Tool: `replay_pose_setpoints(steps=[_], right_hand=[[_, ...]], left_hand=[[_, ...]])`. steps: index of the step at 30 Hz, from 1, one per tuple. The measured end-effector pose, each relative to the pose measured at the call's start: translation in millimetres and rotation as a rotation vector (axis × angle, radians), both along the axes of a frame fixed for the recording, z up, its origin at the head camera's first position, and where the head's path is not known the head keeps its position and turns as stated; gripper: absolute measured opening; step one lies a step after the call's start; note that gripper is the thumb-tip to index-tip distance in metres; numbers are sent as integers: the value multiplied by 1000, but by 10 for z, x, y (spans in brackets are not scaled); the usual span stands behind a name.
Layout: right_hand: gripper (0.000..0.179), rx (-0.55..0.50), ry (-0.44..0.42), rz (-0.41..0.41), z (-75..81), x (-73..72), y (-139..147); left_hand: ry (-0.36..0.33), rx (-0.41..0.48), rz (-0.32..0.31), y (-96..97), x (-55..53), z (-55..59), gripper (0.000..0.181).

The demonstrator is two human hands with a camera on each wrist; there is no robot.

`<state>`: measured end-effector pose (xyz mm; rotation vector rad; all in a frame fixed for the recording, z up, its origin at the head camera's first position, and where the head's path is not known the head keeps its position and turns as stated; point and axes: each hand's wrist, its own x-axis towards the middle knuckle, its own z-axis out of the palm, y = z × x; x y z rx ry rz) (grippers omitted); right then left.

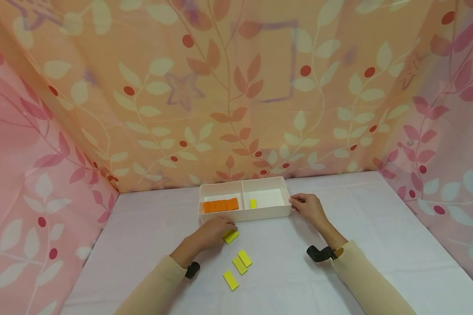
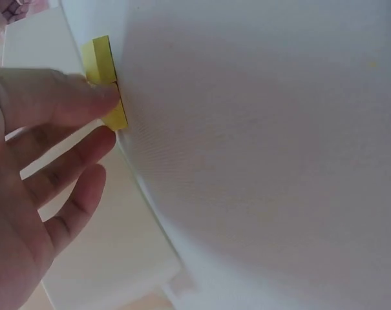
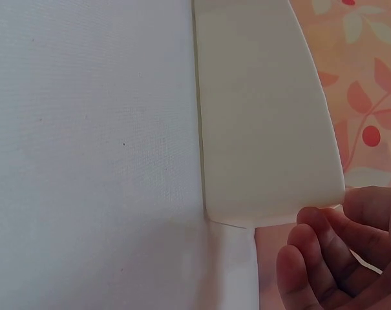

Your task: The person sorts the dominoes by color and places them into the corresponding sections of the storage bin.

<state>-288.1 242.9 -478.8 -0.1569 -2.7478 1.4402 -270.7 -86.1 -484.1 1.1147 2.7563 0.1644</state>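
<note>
A white two-compartment box (image 1: 266, 214) stands at the back of the table. Just in front of its left half, my left hand (image 1: 210, 232) pinches a small yellow block (image 2: 119, 117) between thumb and fingers. Another yellow block (image 2: 99, 59) sits right beside the pinched one, end to end with it in the left wrist view. At the box's right end, my right hand (image 1: 309, 208) grips the corner, thumb at the rim and fingertips against the end wall. Orange blocks (image 1: 220, 205) lie in a row in the left compartment. The right compartment holds one yellow block (image 1: 253, 204).
Nearer the front of the white-covered table (image 1: 284, 280) lie three loose yellow blocks; two touch side by side (image 1: 242, 261), and a single block (image 1: 231, 280) is closer to me. A floral curtain (image 1: 236, 109) rises right behind the box, with similar cloth on both sides.
</note>
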Motion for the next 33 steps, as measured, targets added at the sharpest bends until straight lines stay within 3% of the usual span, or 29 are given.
replay_pose_setpoints(steps=[11, 21, 33], right_hand=[[29, 8, -7, -11, 6, 6, -10], [31, -27, 7, -25, -19, 8, -2], [33, -99, 27, -43, -37, -8, 0]], left_hand=[[-12, -7, 93, -9, 24, -4, 38], [28, -5, 81, -36, 6, -20, 33], [-21, 21, 115, -79, 16, 8, 31]])
